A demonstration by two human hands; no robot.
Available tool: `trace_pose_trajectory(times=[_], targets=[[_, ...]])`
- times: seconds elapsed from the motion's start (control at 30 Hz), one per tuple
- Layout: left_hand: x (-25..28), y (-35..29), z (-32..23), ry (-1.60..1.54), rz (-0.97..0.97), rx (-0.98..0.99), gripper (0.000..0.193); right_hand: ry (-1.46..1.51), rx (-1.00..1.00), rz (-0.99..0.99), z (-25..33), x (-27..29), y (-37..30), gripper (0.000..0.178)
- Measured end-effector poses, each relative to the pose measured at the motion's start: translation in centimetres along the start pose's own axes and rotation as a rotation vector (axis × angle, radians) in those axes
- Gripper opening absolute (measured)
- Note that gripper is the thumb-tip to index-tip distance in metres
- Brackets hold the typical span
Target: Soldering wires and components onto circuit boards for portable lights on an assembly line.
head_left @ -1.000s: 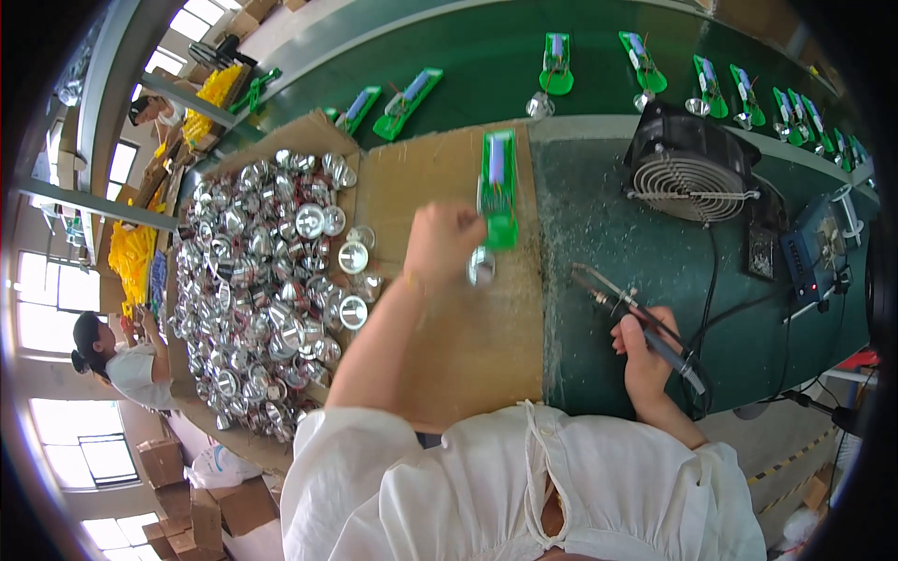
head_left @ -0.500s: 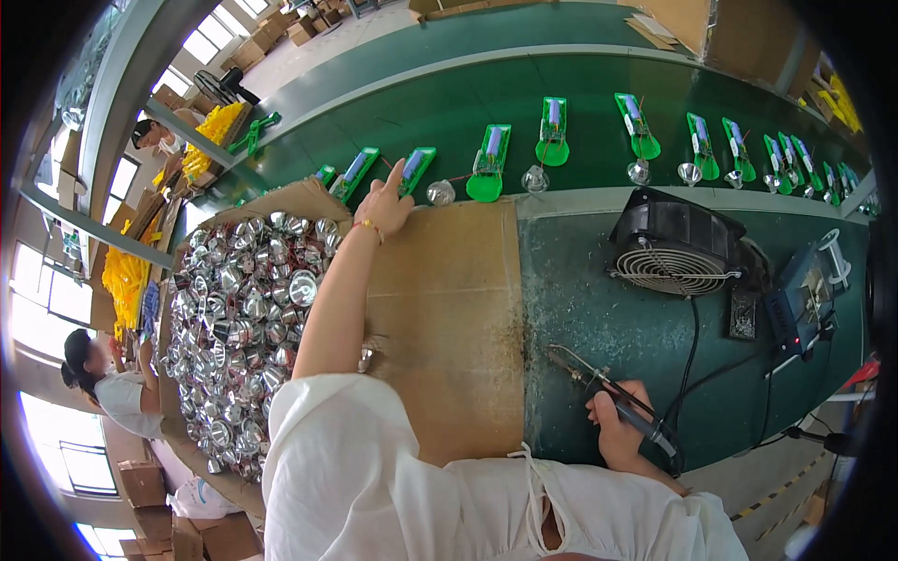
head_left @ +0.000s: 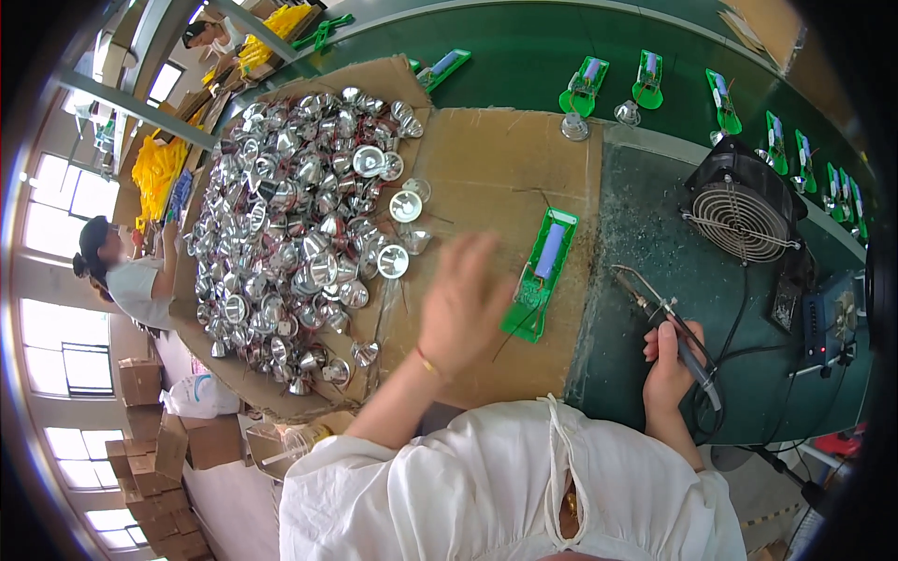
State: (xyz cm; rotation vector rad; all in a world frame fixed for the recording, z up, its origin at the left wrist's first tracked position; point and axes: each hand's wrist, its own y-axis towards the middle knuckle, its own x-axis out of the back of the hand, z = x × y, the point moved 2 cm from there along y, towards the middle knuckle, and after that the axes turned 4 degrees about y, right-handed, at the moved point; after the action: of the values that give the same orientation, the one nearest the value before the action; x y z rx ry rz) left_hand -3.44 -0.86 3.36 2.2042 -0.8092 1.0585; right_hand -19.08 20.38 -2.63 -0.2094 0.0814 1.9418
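A green plastic housing (head_left: 527,321) lies tilted on the cardboard sheet, with a blue cylindrical battery (head_left: 551,250), a circuit board and thin loose wires in it. Just left of it is my left hand (head_left: 463,304), blurred by motion, its fingers apart and nothing seen in them. My right hand (head_left: 670,366) grips a soldering iron (head_left: 694,363) over the dark green bench, the thin metal tip pointing up and left. Left of my left hand, silvery reflector cups (head_left: 281,224) with red and dark wires fill a cardboard tray.
Behind the cardboard sheet (head_left: 496,150) runs a green conveyor (head_left: 514,56) with several green housings, some beside reflector cups. A black fan (head_left: 744,206) and a blue soldering station (head_left: 828,323) stand at right, cables trailing. Two people work at far left near yellow parts (head_left: 159,178).
My left hand has come back from the conveyor toward me, and a green housing now lies on the cardboard. The view has shifted. My right hand still holds the soldering iron.
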Motion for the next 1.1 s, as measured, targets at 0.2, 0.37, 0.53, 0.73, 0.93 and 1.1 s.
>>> trace_pose_trajectory(times=[0.2,0.37,0.53,0.73,0.93,1.1], targets=[[3.0,5.0,7.9,0.762,-0.056,-0.156,0.026,0.005,0.019,0.012,0.0,-0.2,-0.5,0.014],[3.1,5.0,8.1,0.485,-0.181,-0.225,0.016,0.005,0.053,-0.01,0.0,0.0,-1.0,0.014],[1.8,-0.2,2.4,-0.246,0.117,0.183,0.012,-0.026,0.073,0.137,1.3,-1.2,-2.4,0.015],[-1.5,-2.5,1.2,-0.317,0.02,0.075,0.011,-0.093,0.049,0.36,1.9,-4.0,-3.6,0.016],[-1.9,-2.7,1.4,-0.324,0.053,0.135,0.01,-0.107,0.06,0.316,1.0,-4.8,-4.1,0.015],[-2.3,-2.7,1.7,-0.303,0.065,0.096,0.01,-0.037,-0.005,0.326,0.8,-5.4,-4.0,0.016]])
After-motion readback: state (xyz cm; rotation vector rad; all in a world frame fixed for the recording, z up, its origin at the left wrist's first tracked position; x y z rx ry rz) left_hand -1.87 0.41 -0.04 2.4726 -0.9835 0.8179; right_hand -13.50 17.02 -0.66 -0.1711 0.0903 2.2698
